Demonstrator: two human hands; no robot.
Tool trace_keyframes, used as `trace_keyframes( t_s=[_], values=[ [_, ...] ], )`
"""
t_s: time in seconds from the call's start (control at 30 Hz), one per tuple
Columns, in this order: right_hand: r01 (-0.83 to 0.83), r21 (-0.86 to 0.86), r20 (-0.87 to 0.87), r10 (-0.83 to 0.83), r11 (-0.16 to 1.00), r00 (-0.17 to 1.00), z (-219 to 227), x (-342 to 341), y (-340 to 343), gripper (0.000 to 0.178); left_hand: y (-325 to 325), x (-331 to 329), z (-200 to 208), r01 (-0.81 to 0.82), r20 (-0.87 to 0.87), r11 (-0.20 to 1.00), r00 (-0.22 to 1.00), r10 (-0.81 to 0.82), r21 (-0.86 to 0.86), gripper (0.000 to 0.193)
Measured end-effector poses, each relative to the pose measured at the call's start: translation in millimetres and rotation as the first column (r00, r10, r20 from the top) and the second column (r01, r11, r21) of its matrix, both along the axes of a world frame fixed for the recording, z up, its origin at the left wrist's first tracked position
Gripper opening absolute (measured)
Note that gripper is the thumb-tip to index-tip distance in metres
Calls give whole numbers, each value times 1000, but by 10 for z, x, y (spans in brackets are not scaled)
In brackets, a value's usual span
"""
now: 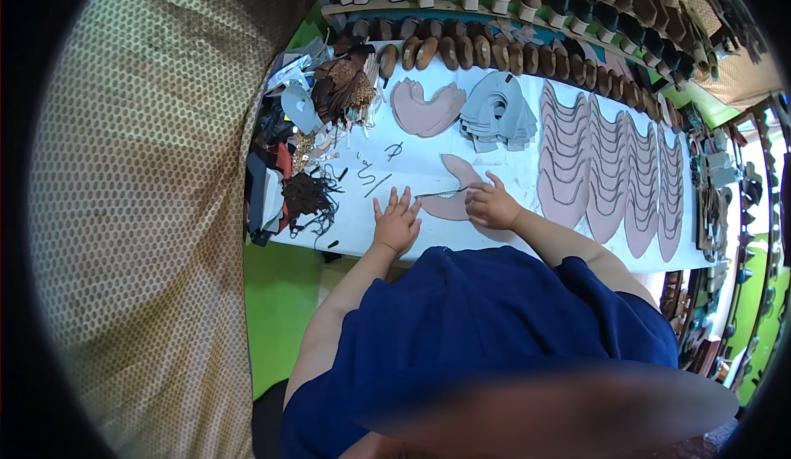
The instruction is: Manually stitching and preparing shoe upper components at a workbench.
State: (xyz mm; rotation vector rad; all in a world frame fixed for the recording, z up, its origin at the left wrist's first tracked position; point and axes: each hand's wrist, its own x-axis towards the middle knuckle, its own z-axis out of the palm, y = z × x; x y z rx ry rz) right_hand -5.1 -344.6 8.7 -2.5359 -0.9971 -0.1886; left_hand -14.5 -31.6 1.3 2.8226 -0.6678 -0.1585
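A pinkish, curved shoe-upper piece (455, 207) lies flat on the white table in front of me. Across it runs a short dark braided cord (441, 194). My right hand (492, 205) rests over the piece's right side, thumb and fingers closed at the cord's right end. My left hand (397, 224) lies on the table with its fingers spread, their tips close to the cord's left end; whether they touch it I cannot tell. Beyond the left hand are a few loose dark cord pieces (378, 185). Left of these sits a tangled heap of dark cords (309, 194).
Overlapping rows of pink pieces with dark curved edging (563, 199) cover the table's right side. Farther back lie a pink stack (427, 121) and a grey stack (498, 121). Brown scraps (342, 88) pile up at left. Shoe lasts (465, 51) line the back edge.
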Motion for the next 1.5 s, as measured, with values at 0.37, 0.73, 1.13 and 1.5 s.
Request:
trace_keyframes(
  t_s=[0.37, 0.73, 1.13, 1.5],
  values=[
    [-53, -78, 177, 66, 996, 982, -279, -186, 3, 16, -191, 275, -51, 228, 328, 969, 927, -184, -100, 9],
    [-71, 21, -58, 73, 997, 996, -208, -255, 169, 13, 34, 147, 14, 209, 190, 965, 966, -177, -162, 6],
    [309, -37, -36, -310, 950, 950, -181, 69, 287, 10, -183, -199, -3, 78, -169, 997, 983, -77, 0, 84],
    [238, -21, -61, -238, 971, 969, -178, 41, 259, 3, -96, -216, -41, 91, -123, 996, 988, -90, 2, 84]
  ],
)
